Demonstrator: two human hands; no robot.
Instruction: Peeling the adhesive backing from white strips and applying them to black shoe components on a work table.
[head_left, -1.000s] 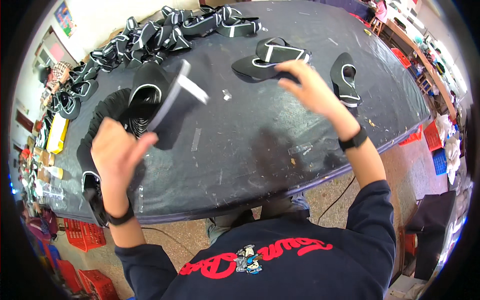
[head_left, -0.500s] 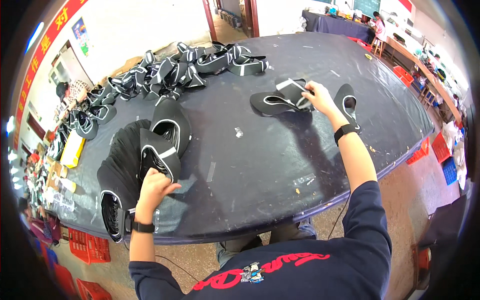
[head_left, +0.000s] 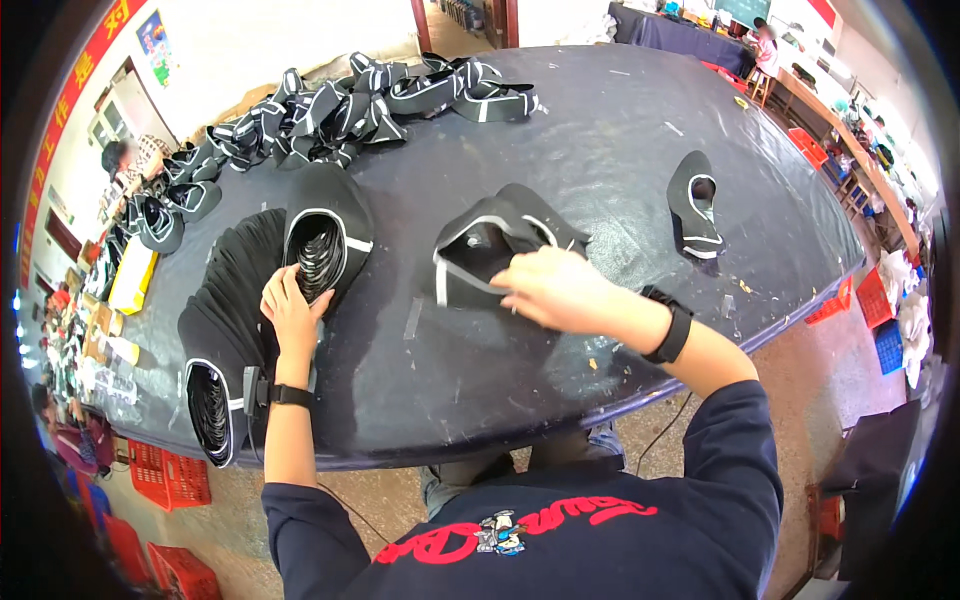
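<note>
A black shoe upper (head_left: 470,292) with pale edging sits over the near middle of the table (head_left: 420,400), its mouth turned toward the person. The right hand (head_left: 560,290) has its fingers drawn together on the near right rim, probably because that edge gives a firm hold and leaves the opening spread. Behind it a second upper seems to lie, but blur makes the two hard to part.

The left hand (head_left: 290,315), thumb and fingers somewhat apart, touches the near edge of a short nested stack (head_left: 330,195) at its mouth; whether it grips or only steadies the stack, I cannot tell. Beside this runs a longer nested row (head_left: 235,275), one upper tucked inside the next, likely to save room and keep them all facing alike. Its near end comes close to the left wristband (head_left: 290,396), which leaves that arm little space on its outer side.

A single upper (head_left: 682,210) lies well apart, right of the right hand. Across the far left stretches a loose heap (head_left: 330,120) of uppers, with a yellow package (head_left: 130,278) at the table's left edge. Bits of clear tape (head_left: 413,318) stick to the cover, and red crates (head_left: 170,478) stand below on the left
</note>
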